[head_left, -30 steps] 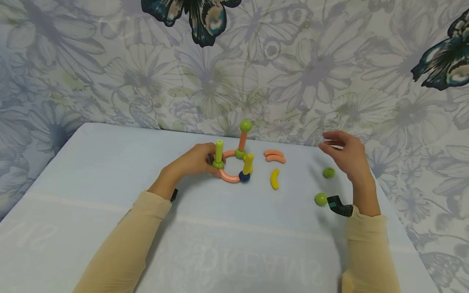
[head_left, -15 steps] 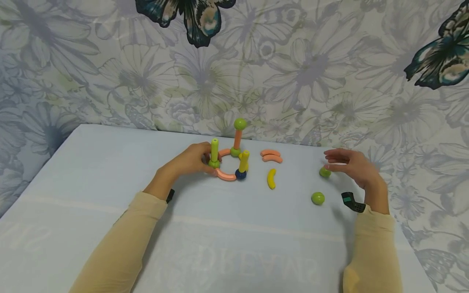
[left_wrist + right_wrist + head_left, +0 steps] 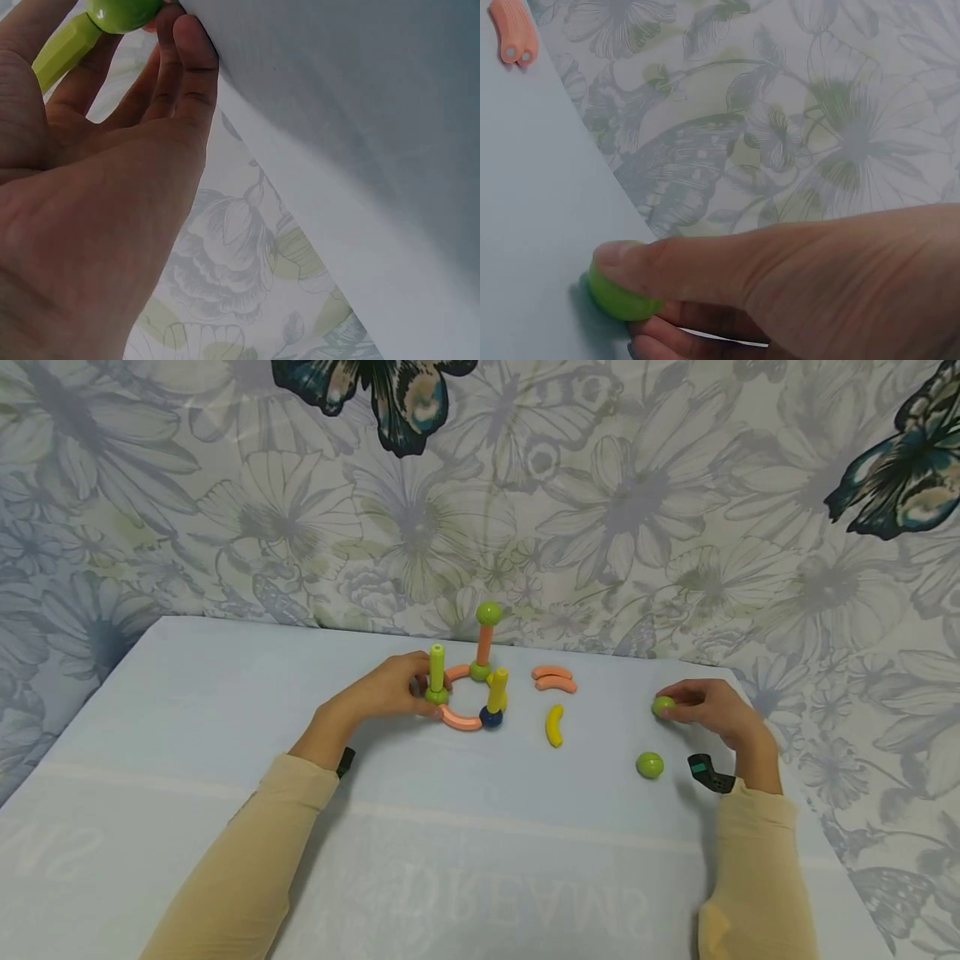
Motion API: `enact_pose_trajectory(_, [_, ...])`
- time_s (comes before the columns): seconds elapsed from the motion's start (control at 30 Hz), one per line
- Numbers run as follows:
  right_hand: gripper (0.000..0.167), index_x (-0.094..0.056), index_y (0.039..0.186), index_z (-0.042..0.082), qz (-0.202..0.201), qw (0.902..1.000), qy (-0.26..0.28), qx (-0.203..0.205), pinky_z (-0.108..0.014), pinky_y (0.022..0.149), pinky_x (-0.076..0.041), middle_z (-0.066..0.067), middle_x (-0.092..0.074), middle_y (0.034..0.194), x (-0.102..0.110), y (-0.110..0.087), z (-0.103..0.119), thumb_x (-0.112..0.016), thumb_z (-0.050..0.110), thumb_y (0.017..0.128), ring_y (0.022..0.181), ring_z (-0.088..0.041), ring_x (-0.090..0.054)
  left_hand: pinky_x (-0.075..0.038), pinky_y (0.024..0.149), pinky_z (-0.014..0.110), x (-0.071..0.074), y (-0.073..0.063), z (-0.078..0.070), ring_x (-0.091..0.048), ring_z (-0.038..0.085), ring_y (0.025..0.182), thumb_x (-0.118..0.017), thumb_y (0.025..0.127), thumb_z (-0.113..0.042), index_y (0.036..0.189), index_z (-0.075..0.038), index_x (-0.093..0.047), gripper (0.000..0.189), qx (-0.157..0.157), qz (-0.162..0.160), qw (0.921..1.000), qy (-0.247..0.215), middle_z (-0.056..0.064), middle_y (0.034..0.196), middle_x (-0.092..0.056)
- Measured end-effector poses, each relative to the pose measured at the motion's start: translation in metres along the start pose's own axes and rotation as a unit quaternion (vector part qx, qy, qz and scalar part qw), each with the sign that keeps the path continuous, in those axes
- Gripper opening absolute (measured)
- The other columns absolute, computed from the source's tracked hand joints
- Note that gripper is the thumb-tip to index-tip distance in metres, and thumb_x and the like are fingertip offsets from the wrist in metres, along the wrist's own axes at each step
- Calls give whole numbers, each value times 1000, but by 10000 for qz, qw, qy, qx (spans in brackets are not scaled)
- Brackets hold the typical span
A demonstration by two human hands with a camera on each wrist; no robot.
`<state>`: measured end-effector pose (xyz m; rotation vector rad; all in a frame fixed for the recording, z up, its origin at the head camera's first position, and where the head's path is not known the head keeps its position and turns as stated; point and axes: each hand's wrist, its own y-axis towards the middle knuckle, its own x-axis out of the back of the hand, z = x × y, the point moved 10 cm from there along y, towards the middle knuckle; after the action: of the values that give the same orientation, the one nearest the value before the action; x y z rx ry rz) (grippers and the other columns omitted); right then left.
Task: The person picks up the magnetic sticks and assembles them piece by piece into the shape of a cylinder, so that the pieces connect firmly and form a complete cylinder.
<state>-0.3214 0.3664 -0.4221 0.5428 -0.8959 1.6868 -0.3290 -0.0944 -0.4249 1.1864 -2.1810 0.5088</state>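
Note:
My left hand (image 3: 390,685) grips the near-left corner of a toy ring frame, its fingers around a green ball (image 3: 124,11) that carries an upright lime stick (image 3: 437,667). Curved salmon pieces (image 3: 459,720) join that corner to the others. A dark blue ball (image 3: 491,717) bears an upright yellow stick (image 3: 497,691). At the back, an orange stick (image 3: 484,645) stands topped by a green ball (image 3: 489,613). Far to the right, my right hand (image 3: 712,710) pinches a loose green ball (image 3: 622,296) between thumb and fingers, low over the table.
Another green ball (image 3: 650,766) lies nearer on the white table (image 3: 480,827). Between the frame and my right hand are two salmon curved pieces (image 3: 555,683) and a yellow curved piece (image 3: 554,726). A floral-patterned wall (image 3: 585,527) rises directly behind the table's far edge.
My right hand has come down from above the table onto the farther green ball and now pinches it. The left hand keeps its hold on the frame. The head view has shifted slightly.

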Motion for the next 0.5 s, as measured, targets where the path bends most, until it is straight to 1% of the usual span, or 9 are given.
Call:
enact_pose_trajectory(0.1, [54,-65,139,3,-202,9998,-58,35,-29,91,-48,-21,-65,138,3,1,4,-78,35,98,113,-17,-59,-53,88,42,0,0,0,-63,29,102,-93,81,-17,117,-13,-71,42,-33,6,10000,9,9,112,-70])
enact_pose_trajectory(0.2, [53,-67,137,5,-466,9987,-46,178,-20,88,-47,-18,-66,136,8,1,19,-78,38,97,116,-20,-60,-53,86,40,-1,-1,0,-62,28,99,-93,81,-17,116,-14,-71,41,-62,34,10000,-12,8,111,-70])
enact_pose_trajectory(0.27, [53,-67,136,7,-645,9974,12,313,-16,86,-48,-16,-67,135,12,-2,34,-78,41,96,118,-21,-60,-53,86,39,-2,-1,-1,-62,27,98,-93,81,-17,114,-15,-71,40,-81,41,10000,-23,5,110,-70])
enact_pose_trajectory(0.33, [52,-67,135,9,-809,9953,86,518,-16,86,-48,-14,-67,134,15,-5,52,-78,42,96,118,-20,-61,-53,87,39,-2,-1,-3,-63,25,99,-93,81,-17,114,-16,-72,38,-147,45,9999,-16,3,111,-70])
enact_pose_trajectory(0.4, [52,-67,136,9,-938,9926,208,747,-16,86,-50,-14,-67,134,15,-9,72,-78,40,96,117,-18,-62,-54,88,40,-1,-1,-5,-63,25,99,-93,82,-16,114,-14,-74,37,-257,33,9997,24,3,112,-69])
enact_pose_trajectory(0.5, [48,-67,135,10,-1053,9877,421,1072,-15,86,-51,-11,-68,133,11,-13,103,-79,36,96,115,-14,-63,-54,88,40,-1,-1,-8,-64,26,99,-93,81,-16,114,-14,-75,37,-326,34,9995,37,3,110,-69])
